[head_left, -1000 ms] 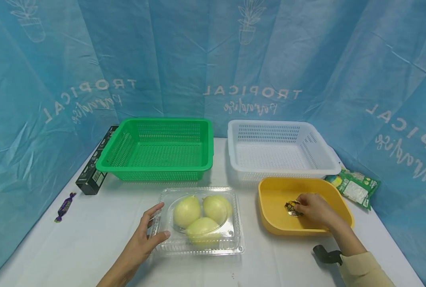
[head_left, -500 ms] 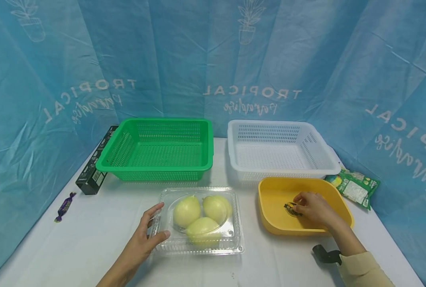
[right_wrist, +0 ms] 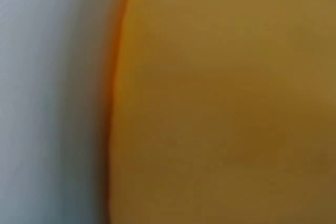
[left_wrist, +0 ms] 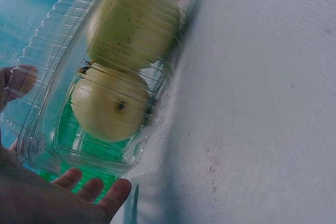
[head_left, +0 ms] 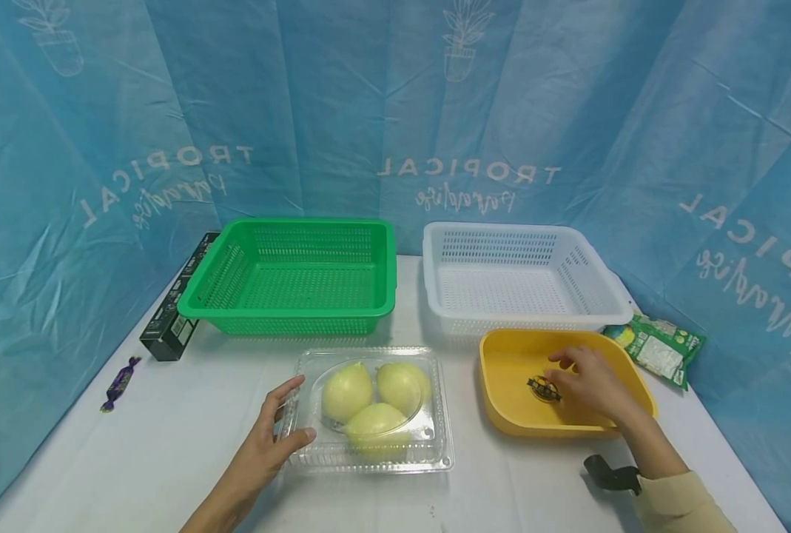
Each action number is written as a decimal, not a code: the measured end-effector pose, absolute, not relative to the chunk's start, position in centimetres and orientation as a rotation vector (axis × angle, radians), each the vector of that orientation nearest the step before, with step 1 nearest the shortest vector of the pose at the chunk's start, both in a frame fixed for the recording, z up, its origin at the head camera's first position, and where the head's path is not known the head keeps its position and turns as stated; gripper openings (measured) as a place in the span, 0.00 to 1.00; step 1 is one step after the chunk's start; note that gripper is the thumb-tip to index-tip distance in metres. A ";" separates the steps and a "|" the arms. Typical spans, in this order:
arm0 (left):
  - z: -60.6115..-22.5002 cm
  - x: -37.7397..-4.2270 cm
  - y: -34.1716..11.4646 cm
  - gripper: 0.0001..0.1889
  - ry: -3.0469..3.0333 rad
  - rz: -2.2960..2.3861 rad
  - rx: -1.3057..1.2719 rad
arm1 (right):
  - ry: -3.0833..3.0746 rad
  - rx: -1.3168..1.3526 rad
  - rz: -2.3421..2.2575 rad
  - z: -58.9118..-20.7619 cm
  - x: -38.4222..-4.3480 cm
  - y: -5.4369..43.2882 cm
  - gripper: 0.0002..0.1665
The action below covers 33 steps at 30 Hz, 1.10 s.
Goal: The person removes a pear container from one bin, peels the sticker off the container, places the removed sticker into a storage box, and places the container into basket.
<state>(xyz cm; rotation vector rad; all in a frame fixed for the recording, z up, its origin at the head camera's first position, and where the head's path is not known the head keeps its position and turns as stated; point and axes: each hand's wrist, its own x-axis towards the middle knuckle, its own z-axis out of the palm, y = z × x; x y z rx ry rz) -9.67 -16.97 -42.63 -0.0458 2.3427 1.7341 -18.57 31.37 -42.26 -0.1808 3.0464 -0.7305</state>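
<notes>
Near L, the left hand [head_left: 267, 438] rests against the L side of a clear lidded container [head_left: 428, 451] w/ 3 pale fruits [head_left: 347, 392]; fingers spread, unclenched, prob. to steady it. Near R, the right hand [head_left: 590, 381] is over the yellow tray [head_left: 502, 363], thumb & index apart, nothing grasped. A black-and-gold item [head_left: 543, 389] lies on the tray floor by the thumb (can't tell if touching), prob. kept in by the walls. Beyond: purple candy [head_left: 120, 384], black carton [head_left: 175, 318] L, green packet [head_left: 661, 348] R, prob. put aside for working room. Far: green basket [head_left: 308, 289] L, white basket [head_left: 498, 289] R, open tops up, prob. for easy access.
</notes>
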 end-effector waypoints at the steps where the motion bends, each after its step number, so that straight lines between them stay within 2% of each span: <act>1: -42.6 -9.7 -16.9 0.38 2.342 1.734 -0.049 | 3.053 -0.189 -0.732 -42.1 -18.5 31.4 0.21; 14: -42.5 -9.6 -16.8 0.38 2.358 1.721 -0.068 | 3.124 -0.287 -0.779 -38.8 -17.4 31.9 0.24; 24: -42.3 -9.6 -16.6 0.38 2.360 1.719 -0.077 | 3.159 -0.163 -0.786 -36.2 -17.1 33.2 0.35; 33: -42.5 -9.6 -16.7 0.38 2.353 1.715 -0.074 | 3.177 -0.066 -0.772 -35.1 -18.6 34.2 0.44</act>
